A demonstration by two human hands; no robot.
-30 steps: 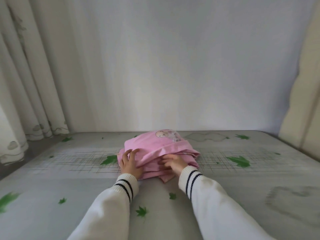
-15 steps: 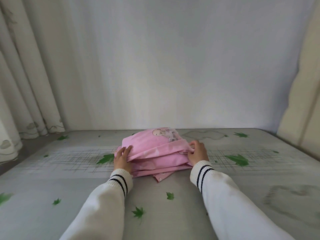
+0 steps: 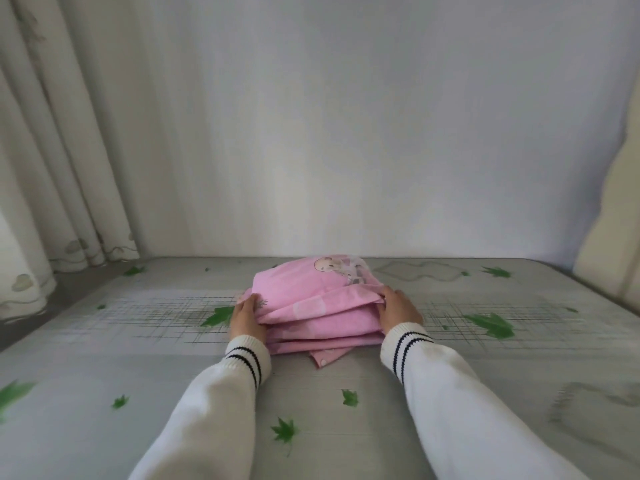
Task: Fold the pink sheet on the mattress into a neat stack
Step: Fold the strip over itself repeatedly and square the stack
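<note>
The pink sheet (image 3: 313,308) lies folded in several layers in the middle of the grey mattress (image 3: 145,368), a cartoon print showing on its far top. A small pink corner sticks out under its near edge. My left hand (image 3: 245,316) grips the stack's left side, with the fingers curled over the top layers. My right hand (image 3: 398,308) clasps the right side, fingertips tucked into the folds. Both arms wear white sleeves with black-striped cuffs.
The mattress carries green leaf prints and a grid pattern. A white wall rises right behind it. Cream curtains (image 3: 62,168) hang at the left, and a beige padded panel (image 3: 613,237) stands at the right edge.
My right hand has moved from the front of the stack to its right side. My left hand has shifted a little along the left side. The stack looks squarer.
</note>
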